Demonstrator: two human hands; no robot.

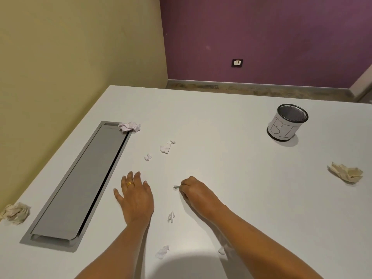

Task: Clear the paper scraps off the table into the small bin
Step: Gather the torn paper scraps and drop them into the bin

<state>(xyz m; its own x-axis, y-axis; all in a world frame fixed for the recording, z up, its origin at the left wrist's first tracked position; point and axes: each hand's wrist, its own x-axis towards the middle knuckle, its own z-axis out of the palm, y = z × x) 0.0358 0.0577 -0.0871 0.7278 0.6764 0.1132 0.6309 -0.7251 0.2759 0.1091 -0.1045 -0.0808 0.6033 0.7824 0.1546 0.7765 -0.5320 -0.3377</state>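
My right hand (193,191) rests on the white table (221,168), fingers pinched shut on a small paper scrap (176,187) that pokes out at its left. My left hand (134,196) lies flat beside it, fingers spread, holding nothing. Loose white scraps lie nearby: one between my forearms (171,216), one near the front edge (162,252), one under my right forearm (221,251), and others farther out (148,157) (166,148). A crumpled white ball (129,126) sits at the far left. The small mesh bin (287,122), wrapped in a paper label, stands upright at the far right.
A grey cable flap (80,184) is set into the table on the left. A beige crumpled wad (16,212) lies at the left edge and another (346,172) at the right. Yellow and purple walls stand beyond the table's far edges.
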